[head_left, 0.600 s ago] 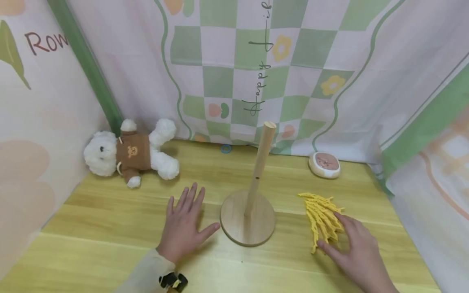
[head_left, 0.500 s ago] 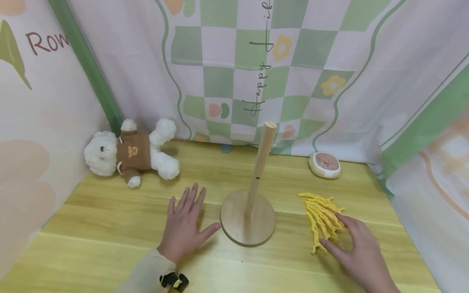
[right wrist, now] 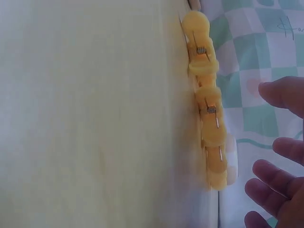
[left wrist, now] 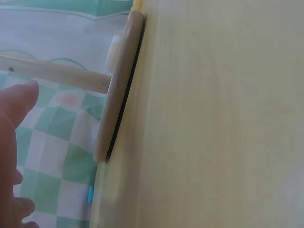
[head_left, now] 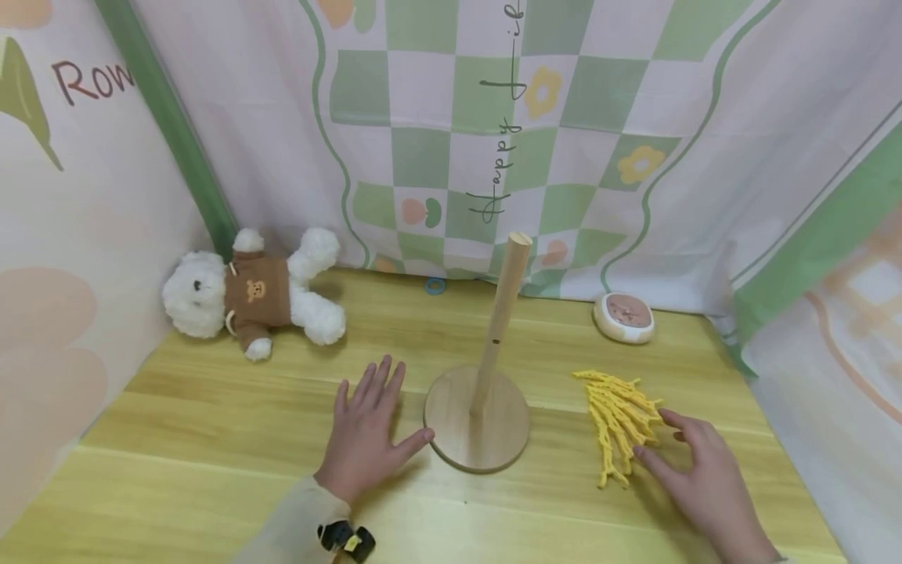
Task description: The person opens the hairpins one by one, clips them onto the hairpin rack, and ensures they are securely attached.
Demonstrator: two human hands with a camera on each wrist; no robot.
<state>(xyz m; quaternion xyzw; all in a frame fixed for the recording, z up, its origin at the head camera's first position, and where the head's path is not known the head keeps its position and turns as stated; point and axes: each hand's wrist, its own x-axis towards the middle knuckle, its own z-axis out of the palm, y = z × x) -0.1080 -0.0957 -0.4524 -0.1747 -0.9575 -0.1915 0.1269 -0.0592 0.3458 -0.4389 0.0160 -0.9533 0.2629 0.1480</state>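
Observation:
A fan of yellow spring clothespins (head_left: 620,419) lies on the table at right. Their metal springs show in the right wrist view, where the clothespins (right wrist: 211,109) line up edge-on. My right hand (head_left: 712,478) is beside the fan's right edge, thumb and forefinger apart, holding nothing. In the middle stands a wooden post (head_left: 502,313) on a round wooden base (head_left: 451,439). Left of that base, my left hand (head_left: 366,439) is palm down with fingers spread, its thumb tip near the rim. The left thumb (left wrist: 21,99) appears above base height in the left wrist view.
At the back left a white plush dog (head_left: 261,294) in a brown top lies on its side. A small blue ring (head_left: 434,286) is near the curtain (head_left: 423,157). A white device with a pinkish face (head_left: 625,317) stands at the back right.
My right hand has drawn back slightly to the right from the clothespins, showing more of them. My left hand has shifted a little right toward the round base. The clothespins stay put.

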